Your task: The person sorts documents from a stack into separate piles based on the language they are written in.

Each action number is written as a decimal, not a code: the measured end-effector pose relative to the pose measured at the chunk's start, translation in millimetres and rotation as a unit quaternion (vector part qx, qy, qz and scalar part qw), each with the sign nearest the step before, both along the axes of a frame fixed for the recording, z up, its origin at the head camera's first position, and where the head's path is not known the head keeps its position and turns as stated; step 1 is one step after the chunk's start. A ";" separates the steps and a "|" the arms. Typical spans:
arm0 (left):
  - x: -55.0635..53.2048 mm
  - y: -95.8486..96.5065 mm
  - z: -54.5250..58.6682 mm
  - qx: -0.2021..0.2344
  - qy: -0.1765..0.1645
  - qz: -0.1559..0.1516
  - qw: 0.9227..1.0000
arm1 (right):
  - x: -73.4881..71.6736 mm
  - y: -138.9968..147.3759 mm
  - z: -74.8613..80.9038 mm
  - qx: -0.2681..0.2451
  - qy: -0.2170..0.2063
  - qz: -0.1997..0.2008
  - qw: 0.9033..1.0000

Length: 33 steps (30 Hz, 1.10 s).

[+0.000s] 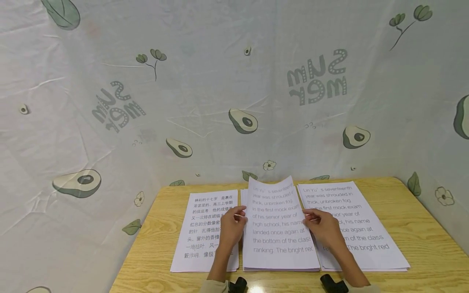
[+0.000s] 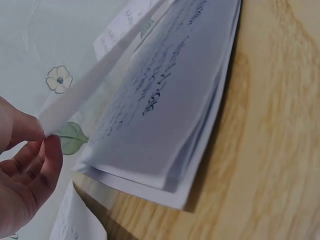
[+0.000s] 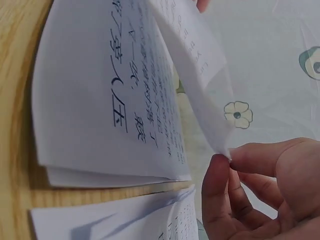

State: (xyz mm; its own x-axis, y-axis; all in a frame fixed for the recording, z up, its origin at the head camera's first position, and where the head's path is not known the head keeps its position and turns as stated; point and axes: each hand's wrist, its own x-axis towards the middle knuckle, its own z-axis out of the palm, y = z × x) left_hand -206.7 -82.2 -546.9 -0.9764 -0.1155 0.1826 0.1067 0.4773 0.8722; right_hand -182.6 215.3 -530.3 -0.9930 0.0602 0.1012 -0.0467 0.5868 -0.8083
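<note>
A printed sheet of paper (image 1: 276,219) with English text hangs over the middle paper stack (image 1: 282,269), its far end raised and bowed. My left hand (image 1: 232,226) pinches its left edge between thumb and fingers. On the opposite edge, my right hand (image 1: 324,228) pinches the paper the same way. Both wrist views show the sheet lifted apart from the stack at the pinched edges. Under it, the top page (image 3: 90,90) of the stack bears Chinese characters. In the head view the raised sheet hides most of that stack.
Left of the middle stack lies a paper stack with Chinese text (image 1: 198,232). To the right lies another with English text (image 1: 362,228), partly covered by my right hand. All rest on a wooden table (image 1: 146,244) against a hanging cloth (image 1: 205,101) printed with avocados.
</note>
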 end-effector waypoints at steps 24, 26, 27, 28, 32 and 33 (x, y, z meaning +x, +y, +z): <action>-3.6 55.7 6.1 0.106 -0.013 -0.016 0.994 | -4.3 63.6 5.4 -0.068 -0.073 -0.002 0.995; -4.9 63.4 4.6 0.113 -0.018 -0.017 0.993 | -4.0 72.7 5.1 -0.068 -0.080 -0.002 0.994; -5.4 67.3 3.8 0.117 -0.023 -0.016 0.993 | -3.7 77.4 5.1 -0.069 -0.084 -0.001 0.994; -5.9 71.2 2.8 0.121 -0.024 -0.017 0.992 | -3.1 82.2 5.5 -0.072 -0.089 -0.001 0.993; -6.9 88.9 -0.1 0.140 -0.026 -0.019 0.990 | -1.6 102.5 5.3 -0.079 -0.100 -0.003 0.992; -7.0 93.9 -0.4 0.144 -0.025 -0.019 0.989 | -1.2 107.8 4.9 -0.082 -0.101 -0.003 0.992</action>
